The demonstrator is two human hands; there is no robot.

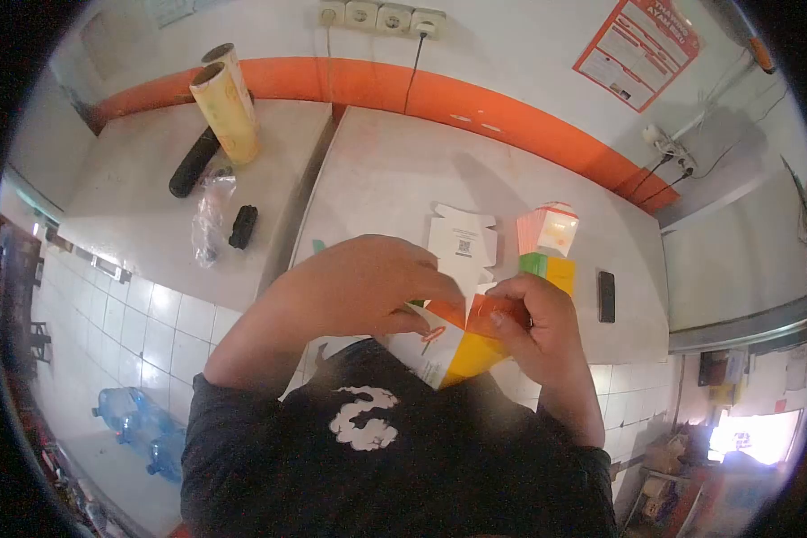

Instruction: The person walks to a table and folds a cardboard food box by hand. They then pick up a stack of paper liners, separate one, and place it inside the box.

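Note:
Close to my body at the table's front edge, a printed cardboard box (475, 357) in white, orange and yellow is partly folded, its panels at an angle. My right hand (540, 325) pinches its orange flap between thumb and fingers. On the other side, my left hand (390, 282) curls over the box's white and orange side, thumb and fingertips at the panel edges. Just beyond lies a flat white unfolded carton (464, 244) with a printed square code. A stack of folded-flat cartons (547, 235) stands behind my right hand, with green and yellow panels in front.
A black phone (606, 297) lies to the right on the table (381, 170). On the left table are yellowish film rolls (224, 112), a dark cylindrical object (195, 163), clear plastic (212, 215) and a small black item (243, 227). Blue water bottles (142, 429) are on the floor.

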